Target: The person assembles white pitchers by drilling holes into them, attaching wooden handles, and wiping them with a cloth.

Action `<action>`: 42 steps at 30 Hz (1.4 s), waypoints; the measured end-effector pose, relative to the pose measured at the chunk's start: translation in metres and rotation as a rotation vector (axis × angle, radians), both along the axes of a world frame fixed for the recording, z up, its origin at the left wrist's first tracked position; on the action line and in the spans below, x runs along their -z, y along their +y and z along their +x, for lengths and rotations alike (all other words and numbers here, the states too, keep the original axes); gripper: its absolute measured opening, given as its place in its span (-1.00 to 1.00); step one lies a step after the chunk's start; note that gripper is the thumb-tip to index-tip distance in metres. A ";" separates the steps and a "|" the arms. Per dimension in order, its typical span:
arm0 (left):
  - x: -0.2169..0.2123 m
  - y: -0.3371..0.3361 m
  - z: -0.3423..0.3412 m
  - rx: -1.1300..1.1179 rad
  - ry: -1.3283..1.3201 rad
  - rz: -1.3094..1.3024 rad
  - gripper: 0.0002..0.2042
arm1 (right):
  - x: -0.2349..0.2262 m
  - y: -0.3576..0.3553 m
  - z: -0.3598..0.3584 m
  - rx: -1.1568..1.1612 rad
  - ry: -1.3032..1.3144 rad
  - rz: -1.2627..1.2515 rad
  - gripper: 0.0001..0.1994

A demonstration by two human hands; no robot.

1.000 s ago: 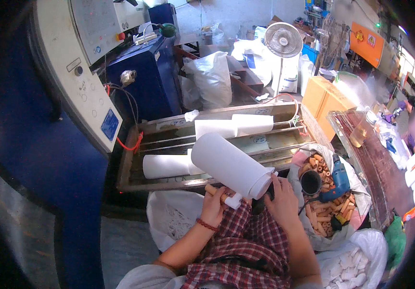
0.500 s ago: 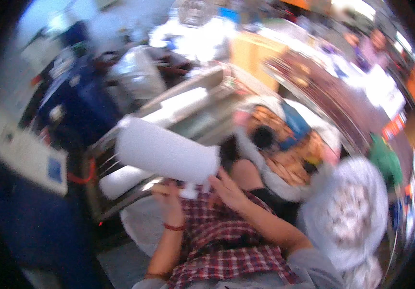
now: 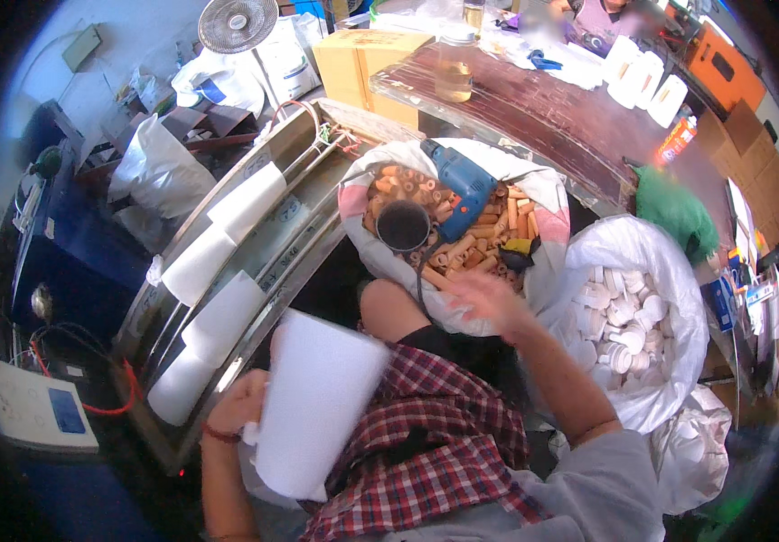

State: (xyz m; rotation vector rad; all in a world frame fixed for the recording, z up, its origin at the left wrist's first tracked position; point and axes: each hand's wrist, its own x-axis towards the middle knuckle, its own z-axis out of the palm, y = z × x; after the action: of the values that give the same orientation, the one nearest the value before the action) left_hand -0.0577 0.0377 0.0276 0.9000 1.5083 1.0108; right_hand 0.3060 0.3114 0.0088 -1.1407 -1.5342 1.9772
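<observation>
A large white textured roll (image 3: 320,406), slightly tapered, stands tilted over my lap. My left hand (image 3: 239,402) is closed at its left side, and a small white piece shows just below the fingers. My right hand (image 3: 491,303) is raised apart from the roll, at the near rim of a white sack (image 3: 360,239) full of short orange-brown tubes (image 3: 475,248). Its fingers are stretched out and somewhat blurred, with nothing seen in them. On the tubes lie a blue power drill (image 3: 464,185) and a dark round cup (image 3: 403,225).
Left of the sack, a long trough (image 3: 304,221) holds several white rolls (image 3: 225,316) along metal rods. A plastic bag of white caps (image 3: 629,325) stands at right. Beyond are a dark red table (image 3: 534,108) with a jar (image 3: 455,68), a cardboard box (image 3: 367,72) and another person (image 3: 602,23).
My right hand has let go of the roll and moved right to the sack. The roll has swung from nearly level to upright and come closer, with my left hand. The view has shifted.
</observation>
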 end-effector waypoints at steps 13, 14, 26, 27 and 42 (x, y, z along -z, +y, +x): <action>0.008 0.171 0.031 0.303 0.704 0.125 -0.67 | 0.087 0.189 -0.005 0.451 0.294 -0.259 -0.63; 0.002 0.189 0.028 0.246 0.676 0.164 -0.68 | 0.091 0.194 -0.008 0.436 0.311 -0.288 -0.63; 0.079 0.376 0.080 0.531 1.365 0.449 -0.72 | 0.070 0.186 -0.047 0.636 0.471 -0.375 -0.56; 0.074 0.380 0.089 0.579 1.303 0.294 -0.75 | 0.077 0.189 -0.041 0.601 0.491 -0.374 -0.59; 0.021 0.284 0.049 0.161 0.974 0.453 -0.85 | -0.017 0.073 0.053 0.419 0.242 -0.218 -0.70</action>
State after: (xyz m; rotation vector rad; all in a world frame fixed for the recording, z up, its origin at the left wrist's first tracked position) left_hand -0.0087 0.3217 0.0066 2.0009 1.9551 0.8321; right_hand 0.3594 0.3847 0.0253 -1.1437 -0.8903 1.9319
